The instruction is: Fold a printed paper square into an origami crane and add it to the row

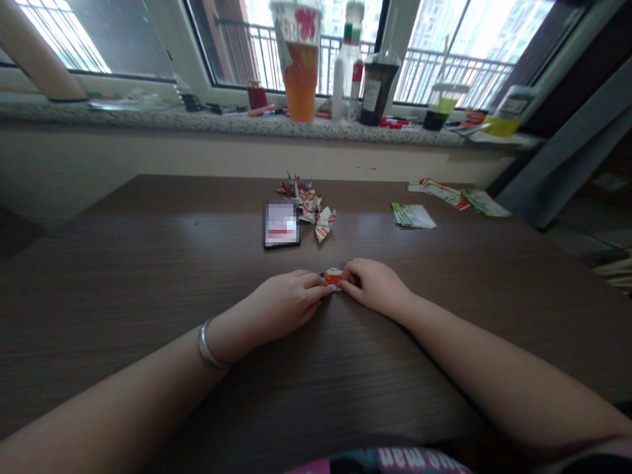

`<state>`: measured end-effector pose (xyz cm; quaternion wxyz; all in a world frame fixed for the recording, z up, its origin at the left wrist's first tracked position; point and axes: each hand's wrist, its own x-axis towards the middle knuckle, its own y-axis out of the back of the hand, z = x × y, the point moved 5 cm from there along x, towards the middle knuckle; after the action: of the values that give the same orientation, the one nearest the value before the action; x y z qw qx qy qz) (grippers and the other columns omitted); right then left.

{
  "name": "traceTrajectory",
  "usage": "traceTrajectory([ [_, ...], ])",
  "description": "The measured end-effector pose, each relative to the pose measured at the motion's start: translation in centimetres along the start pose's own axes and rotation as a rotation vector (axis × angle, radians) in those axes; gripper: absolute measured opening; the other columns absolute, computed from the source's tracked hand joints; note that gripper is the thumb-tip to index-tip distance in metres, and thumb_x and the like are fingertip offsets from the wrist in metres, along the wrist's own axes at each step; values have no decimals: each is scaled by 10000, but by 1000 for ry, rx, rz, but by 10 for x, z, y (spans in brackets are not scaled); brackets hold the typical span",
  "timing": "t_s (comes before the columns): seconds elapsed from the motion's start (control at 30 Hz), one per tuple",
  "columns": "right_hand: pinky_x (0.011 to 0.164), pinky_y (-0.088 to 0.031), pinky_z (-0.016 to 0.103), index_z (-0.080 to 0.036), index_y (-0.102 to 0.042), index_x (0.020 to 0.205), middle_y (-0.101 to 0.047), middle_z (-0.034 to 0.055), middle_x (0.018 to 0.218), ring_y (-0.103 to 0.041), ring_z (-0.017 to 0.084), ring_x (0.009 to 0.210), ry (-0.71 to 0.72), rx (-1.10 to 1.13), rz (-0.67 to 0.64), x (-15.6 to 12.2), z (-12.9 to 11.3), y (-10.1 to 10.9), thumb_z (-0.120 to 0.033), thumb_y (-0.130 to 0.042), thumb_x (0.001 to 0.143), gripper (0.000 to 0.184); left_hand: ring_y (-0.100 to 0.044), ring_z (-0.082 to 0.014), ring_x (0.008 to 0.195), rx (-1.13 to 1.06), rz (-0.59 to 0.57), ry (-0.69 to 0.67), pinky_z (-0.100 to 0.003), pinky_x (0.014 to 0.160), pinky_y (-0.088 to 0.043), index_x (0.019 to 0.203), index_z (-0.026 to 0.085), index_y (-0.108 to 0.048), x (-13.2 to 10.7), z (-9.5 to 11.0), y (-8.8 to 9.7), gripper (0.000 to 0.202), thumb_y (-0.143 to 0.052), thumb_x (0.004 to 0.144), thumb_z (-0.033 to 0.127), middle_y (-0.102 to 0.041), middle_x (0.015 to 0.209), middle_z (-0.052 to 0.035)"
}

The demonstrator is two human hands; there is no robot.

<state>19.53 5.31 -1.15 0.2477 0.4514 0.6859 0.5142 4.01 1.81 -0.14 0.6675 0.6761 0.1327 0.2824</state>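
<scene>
A small folded piece of printed paper (333,276), orange and white, lies on the dark wooden table (148,276) between my two hands. My left hand (286,304), with a silver bangle at the wrist, pinches its left side with curled fingers. From the right, my right hand (372,286) presses its fingertips on the other side. Most of the paper is hidden under my fingers. A pile of finished folded paper figures (309,204) sits farther back on the table.
A phone (281,224) lies face up beside the paper pile. Stacks of printed leaflets (413,215) and more sheets (457,196) lie at the back right. Drink cups (300,59) and bottles (348,62) line the stone windowsill.
</scene>
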Motion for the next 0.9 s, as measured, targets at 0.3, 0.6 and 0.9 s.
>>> traceTrajectory([
  [0.3, 608, -329, 264, -196, -571, 731, -637, 26, 770, -538, 159, 697, -2, -40, -1, -1, -5, 2, -317, -557, 858, 176, -621, -230, 976, 113, 24, -65, -370, 873, -544, 1164, 110, -599, 1, 6, -3, 291, -496, 896, 154, -650, 1100, -111],
  [0.6, 576, -305, 244, -191, -586, 766, -623, 0, 717, -510, 127, 640, 10, 33, -16, 0, 2, 0, -319, -604, 843, 150, -611, -236, 976, 193, -16, -79, -354, 820, -546, 1146, 116, -598, 3, 8, -8, 269, -485, 903, 145, -639, 1095, -124],
  [0.9, 648, -363, 255, -193, -618, 891, -661, 23, 803, -565, 151, 722, 29, -9, -32, -3, -1, 5, -236, -555, 856, 84, -596, -240, 968, 201, -24, -72, -365, 823, -541, 1121, 111, -613, 5, 10, -10, 255, -491, 900, 151, -633, 1083, -116],
])
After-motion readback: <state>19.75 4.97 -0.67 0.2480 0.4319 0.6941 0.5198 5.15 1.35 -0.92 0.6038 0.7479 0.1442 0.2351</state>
